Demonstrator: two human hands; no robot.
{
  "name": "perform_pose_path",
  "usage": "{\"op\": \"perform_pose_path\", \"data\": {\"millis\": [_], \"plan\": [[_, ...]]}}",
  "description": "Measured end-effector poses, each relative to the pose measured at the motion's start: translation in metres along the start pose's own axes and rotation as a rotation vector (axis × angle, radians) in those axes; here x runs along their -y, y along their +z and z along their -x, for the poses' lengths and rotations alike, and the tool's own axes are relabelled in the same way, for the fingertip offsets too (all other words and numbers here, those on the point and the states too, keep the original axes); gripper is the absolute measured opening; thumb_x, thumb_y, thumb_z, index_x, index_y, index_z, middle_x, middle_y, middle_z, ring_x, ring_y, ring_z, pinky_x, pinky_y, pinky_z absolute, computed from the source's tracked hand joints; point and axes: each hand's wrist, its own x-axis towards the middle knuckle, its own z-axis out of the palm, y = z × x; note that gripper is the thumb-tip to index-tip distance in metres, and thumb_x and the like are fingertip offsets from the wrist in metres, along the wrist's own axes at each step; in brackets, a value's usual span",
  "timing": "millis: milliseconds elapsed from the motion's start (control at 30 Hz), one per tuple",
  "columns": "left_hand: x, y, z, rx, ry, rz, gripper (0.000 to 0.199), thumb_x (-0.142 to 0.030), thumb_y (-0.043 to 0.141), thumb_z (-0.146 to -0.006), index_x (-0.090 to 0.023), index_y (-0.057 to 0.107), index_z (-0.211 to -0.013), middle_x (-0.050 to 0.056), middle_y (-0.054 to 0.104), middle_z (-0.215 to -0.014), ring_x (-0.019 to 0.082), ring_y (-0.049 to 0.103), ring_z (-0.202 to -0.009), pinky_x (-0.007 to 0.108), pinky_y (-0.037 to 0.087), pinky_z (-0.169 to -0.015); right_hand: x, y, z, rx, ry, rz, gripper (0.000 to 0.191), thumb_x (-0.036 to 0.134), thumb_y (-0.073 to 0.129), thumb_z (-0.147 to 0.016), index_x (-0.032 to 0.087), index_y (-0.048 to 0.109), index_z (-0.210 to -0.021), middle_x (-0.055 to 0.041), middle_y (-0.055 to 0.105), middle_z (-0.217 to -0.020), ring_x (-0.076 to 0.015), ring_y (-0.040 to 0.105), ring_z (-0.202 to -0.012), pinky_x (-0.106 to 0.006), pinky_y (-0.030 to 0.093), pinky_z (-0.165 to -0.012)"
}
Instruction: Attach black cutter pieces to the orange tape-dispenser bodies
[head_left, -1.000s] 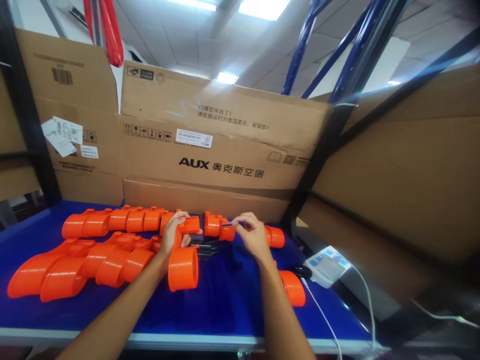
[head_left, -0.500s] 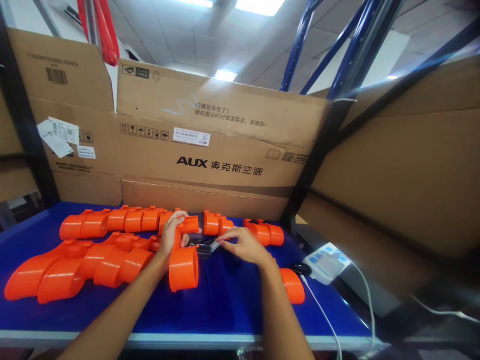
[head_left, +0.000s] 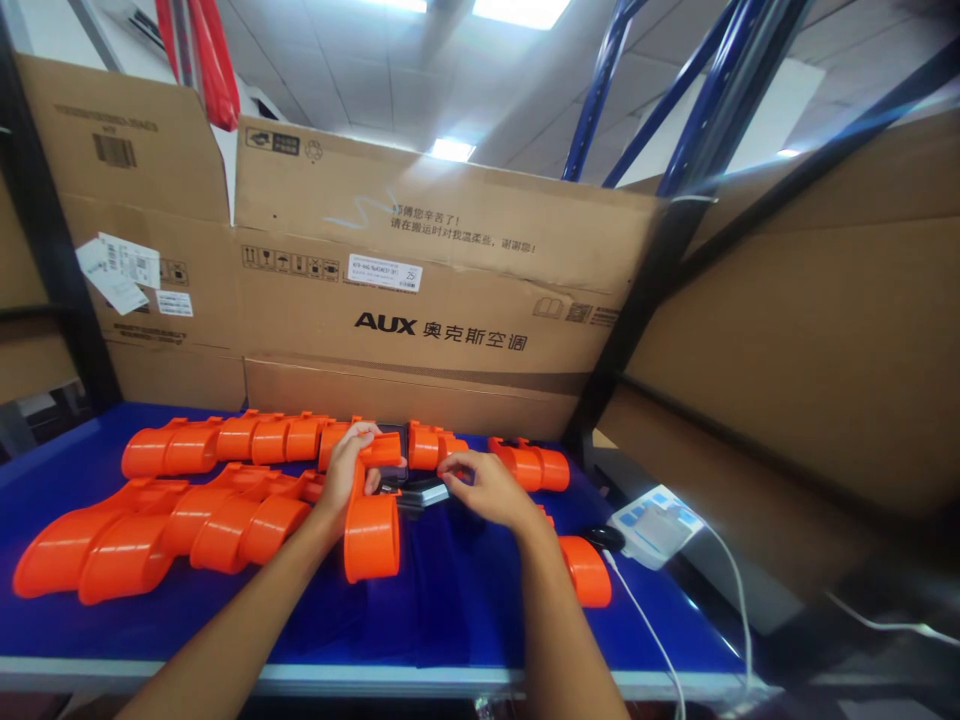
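My left hand (head_left: 351,475) is closed around an orange plastic piece (head_left: 372,535) with a short tube at the top and a wide ring hanging below. Just right of that grip, a black and silver part (head_left: 424,495) sticks out; whether the left hand also holds it is hidden. My right hand (head_left: 484,485) is beside its silver end, fingers bent in and thumb close to the index finger. Whatever lies between those fingertips is too small to make out. Behind both hands lies a dark rectangular object (head_left: 394,440), partly covered.
Several similar orange pieces (head_left: 247,525) stand in two rows on the blue table (head_left: 300,635), with more at the right (head_left: 529,465). A white power strip (head_left: 660,525) with cables and a black object (head_left: 602,538) are near the right edge. Cardboard (head_left: 435,290) walls the back.
My right fingertips have drawn slightly back and up from the silver end, curling more. The silver part shows more fully. My left hand keeps its grip on the orange piece, almost unmoved.
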Motion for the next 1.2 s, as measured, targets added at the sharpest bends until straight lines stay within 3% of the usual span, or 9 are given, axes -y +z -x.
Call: {"op": "perform_pose_path", "data": {"millis": [133, 233, 367, 533, 633, 733, 867, 1000, 1200], "plan": [[0.000, 0.003, 0.002, -0.037, 0.005, -0.002, 0.030, -0.047, 0.060, -0.084, -0.022, 0.052, -0.097, -0.001, 0.068, -0.065, 0.008, 0.040, -0.027, 0.021, 0.031, -0.035, 0.006, 0.002, -0.002, -0.133, -0.025, -0.011, 0.017, 0.025, 0.058, -0.090, 0.021, 0.073, -0.086, -0.0039, 0.075, -0.086, -0.0200, 0.066, -0.079, -0.030, 0.049, -0.074], [0.002, 0.005, 0.002, -0.185, 0.098, 0.011, 0.035, -0.055, 0.057, -0.088, -0.022, 0.053, -0.102, -0.004, 0.064, -0.062, 0.008, 0.043, -0.032, 0.021, 0.037, -0.039, 0.019, 0.008, -0.004, -0.250, -0.073, -0.122, 0.019, 0.033, 0.059, -0.094, 0.022, 0.074, -0.096, -0.0062, 0.075, -0.093, -0.0215, 0.067, -0.084, -0.032, 0.051, -0.077], [0.005, 0.004, 0.003, -0.391, 0.247, -0.019, 0.045, -0.065, 0.053, -0.090, -0.027, 0.051, -0.113, -0.008, 0.057, -0.058, 0.010, 0.047, -0.036, 0.020, 0.038, -0.041, 0.040, 0.017, -0.002, -0.161, -0.225, -0.235, 0.032, 0.042, 0.063, -0.092, 0.022, 0.071, -0.116, -0.0079, 0.073, -0.104, -0.0228, 0.067, -0.092, -0.035, 0.053, -0.082], [0.006, 0.002, 0.003, -0.420, 0.232, -0.054, 0.054, -0.068, 0.055, -0.089, -0.031, 0.048, -0.128, -0.004, 0.063, -0.067, 0.013, 0.058, -0.047, 0.021, 0.042, -0.043, 0.048, 0.020, -0.002, -0.208, -0.260, -0.133, 0.047, 0.043, 0.077, -0.081, 0.022, 0.067, -0.122, -0.0121, 0.068, -0.124, -0.0288, 0.063, -0.112, -0.041, 0.051, -0.096], [0.004, 0.004, 0.003, -0.349, 0.180, -0.009, 0.058, -0.062, 0.060, -0.089, -0.031, 0.046, -0.136, 0.005, 0.072, -0.099, 0.017, 0.069, -0.069, 0.024, 0.051, -0.052, 0.038, 0.020, -0.005, -0.341, -0.180, -0.104, 0.043, 0.042, 0.074, -0.084, 0.022, 0.067, -0.121, -0.0118, 0.071, -0.115, -0.0269, 0.066, -0.101, -0.039, 0.052, -0.092], [0.004, 0.005, 0.003, -0.252, 0.138, -0.001, 0.060, -0.059, 0.059, -0.090, -0.031, 0.044, -0.140, 0.013, 0.067, -0.126, 0.021, 0.071, -0.088, 0.028, 0.057, -0.061, 0.020, 0.019, -0.009, -0.574, -0.008, -0.110, 0.044, 0.047, 0.065, -0.089, 0.019, 0.065, -0.123, -0.0107, 0.072, -0.101, -0.0228, 0.066, -0.080, -0.034, 0.054, -0.075], [0.006, 0.004, 0.004, -0.218, 0.107, -0.044, 0.054, -0.059, 0.058, -0.090, -0.023, 0.053, -0.131, 0.014, 0.070, -0.117, 0.021, 0.069, -0.083, 0.028, 0.057, -0.056, -0.003, 0.012, -0.011, -0.856, 0.261, 0.047, 0.063, 0.055, 0.062, -0.088, 0.012, 0.056, -0.133, -0.0130, 0.072, -0.096, -0.0255, 0.065, -0.077, -0.036, 0.051, -0.073], [0.008, 0.004, 0.004, -0.193, 0.080, -0.051, 0.052, -0.058, 0.062, -0.086, -0.020, 0.058, -0.121, 0.011, 0.071, -0.100, 0.017, 0.066, -0.069, 0.024, 0.051, -0.048, -0.017, 0.005, -0.007, -0.808, 0.438, 0.283, 0.063, 0.057, 0.060, -0.088, 0.013, 0.055, -0.133, -0.0194, 0.071, -0.112, -0.0338, 0.067, -0.099, -0.040, 0.048, -0.084], [0.008, 0.005, 0.005, -0.170, 0.090, -0.071, 0.051, -0.059, 0.065, -0.083, -0.017, 0.062, -0.111, 0.007, 0.069, -0.082, 0.018, 0.064, -0.066, 0.022, 0.048, -0.047, -0.029, 0.007, -0.005, -0.590, 0.568, 0.396, 0.055, 0.054, 0.055, -0.093, 0.014, 0.057, -0.130, -0.0195, 0.074, -0.101, -0.0333, 0.070, -0.096, -0.039, 0.047, -0.081]]}}
